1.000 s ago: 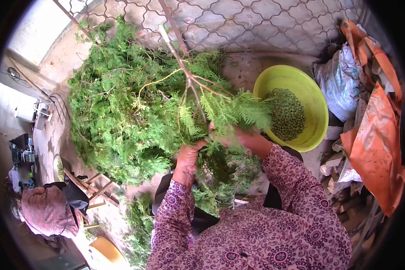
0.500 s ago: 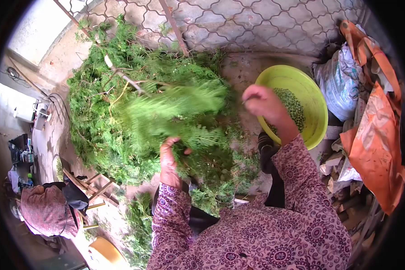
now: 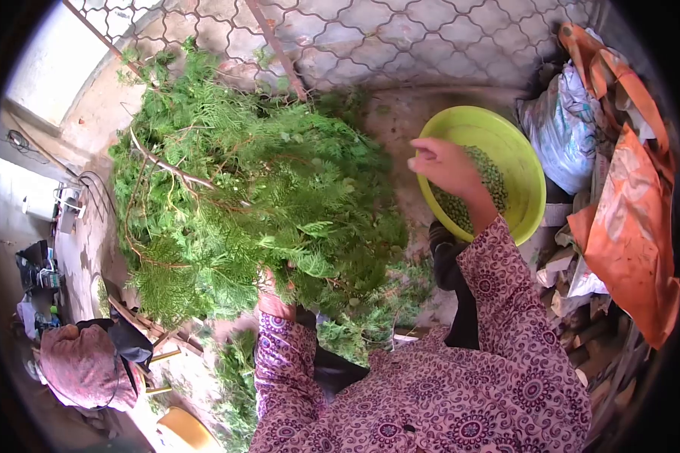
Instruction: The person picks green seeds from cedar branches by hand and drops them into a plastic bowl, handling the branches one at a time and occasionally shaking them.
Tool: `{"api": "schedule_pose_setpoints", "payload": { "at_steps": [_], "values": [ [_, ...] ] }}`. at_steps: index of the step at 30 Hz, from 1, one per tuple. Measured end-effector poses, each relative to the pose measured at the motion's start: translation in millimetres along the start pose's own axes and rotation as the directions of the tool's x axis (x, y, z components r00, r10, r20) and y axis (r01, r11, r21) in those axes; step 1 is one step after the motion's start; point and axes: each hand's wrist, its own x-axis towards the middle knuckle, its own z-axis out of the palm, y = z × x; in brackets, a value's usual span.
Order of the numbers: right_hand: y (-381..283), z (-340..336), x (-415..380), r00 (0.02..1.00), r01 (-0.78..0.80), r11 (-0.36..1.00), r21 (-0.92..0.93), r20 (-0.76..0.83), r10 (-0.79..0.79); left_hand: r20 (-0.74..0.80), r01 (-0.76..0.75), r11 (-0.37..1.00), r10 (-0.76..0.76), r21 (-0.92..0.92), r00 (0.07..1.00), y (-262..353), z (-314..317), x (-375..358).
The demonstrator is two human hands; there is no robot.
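My left hand point(image 3: 272, 296) is at the near edge of a heap of leafy green branches point(image 3: 317, 196). It seems closed on a leafy branch point(image 3: 227, 260), whose flat, scaly sprays cover most of the fingers. A bare brown stem point(image 3: 175, 172) runs across the top of the heap. My right hand point(image 3: 447, 170) is over the left rim of a yellow-green basin point(image 3: 527, 177). Its thumb and fingers are bent together, and I cannot make out what is between them. Small round green cones point(image 3: 487, 177) lie in the basin, partly hidden by my right hand and forearm.
A wire mesh fence point(image 3: 400, 45) stands behind the heap. On the right are a stuffed white sack point(image 3: 563, 128), orange sheeting point(image 3: 635, 249) and stacked wood point(image 3: 593, 355). At left, a stool holds reddish cloth point(image 3: 87, 366), near an orange-yellow tub point(image 3: 185, 430). Loose sprigs litter the floor.
The blurred leafy branch has come to rest nearer to me and to the left. My left hand, open before, is now under its sprays. My right hand has barely moved beside the basin.
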Motion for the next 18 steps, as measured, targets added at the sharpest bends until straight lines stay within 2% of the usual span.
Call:
{"api": "schedule_pose_setpoints", "payload": {
  "at_steps": [1, 2, 3, 4, 6, 7, 8, 10, 11, 15, 17, 18],
  "values": [
    [-1, 4, 1, 1.000, -0.002, 1.000, 0.003, -0.004, 0.002, -0.487, -0.020, 0.981, 0.112, 0.191, 0.866, -14, 41, 15],
    [-1, 9, 2, 0.995, 0.029, 0.987, 0.156, 0.091, -0.043, -0.815, 0.057, 0.931, 0.285, 0.362, 0.505, -22, 63, 23],
    [-2, 14, 3, 0.979, 0.044, 0.951, 0.307, 0.176, -0.102, -0.771, 0.163, 0.898, 0.243, 0.408, 0.589, -17, 44, 14],
    [-5, 19, 2, 0.980, 0.040, 0.950, 0.309, 0.175, -0.098, -0.772, 0.167, 0.898, 0.240, 0.406, 0.588, -20, 47, 11],
    [-17, 28, 1, 0.919, -0.009, 0.895, 0.446, 0.355, -0.168, -0.914, 0.192, 0.925, 0.259, 0.327, 0.311, -31, 78, 18],
    [-24, 31, 0, 0.913, 0.034, 0.932, 0.360, 0.369, -0.176, -0.807, 0.317, 0.780, 0.372, 0.539, 0.458, -28, 20, -24],
    [-29, 33, -1, 0.915, 0.035, 0.931, 0.363, 0.364, -0.176, -0.806, 0.308, 0.796, 0.340, 0.521, 0.484, -28, 19, -20],
    [-34, 35, -2, 0.910, 0.000, 0.887, 0.462, 0.368, -0.192, -0.800, 0.267, 0.832, 0.302, 0.487, 0.519, -30, 19, -12],
    [-29, 40, 0, 0.938, -0.010, 0.809, 0.588, 0.286, -0.197, -0.796, 0.257, 0.838, 0.294, 0.480, 0.529, -32, 20, -6],
    [-27, 42, 2, 0.972, 0.039, 0.829, 0.558, 0.173, -0.162, -0.805, 0.255, 0.865, 0.243, 0.433, 0.541, -37, 26, 12],
    [-39, 42, -6, 0.942, -0.033, 0.630, 0.776, 0.235, -0.240, -0.809, 0.260, 0.869, 0.229, 0.420, 0.542, -39, 28, 15],
    [-44, 39, -8, 0.940, -0.032, 0.631, 0.775, 0.237, -0.243, -0.812, 0.259, 0.873, 0.225, 0.413, 0.539, -40, 30, 18]
  ]
}}
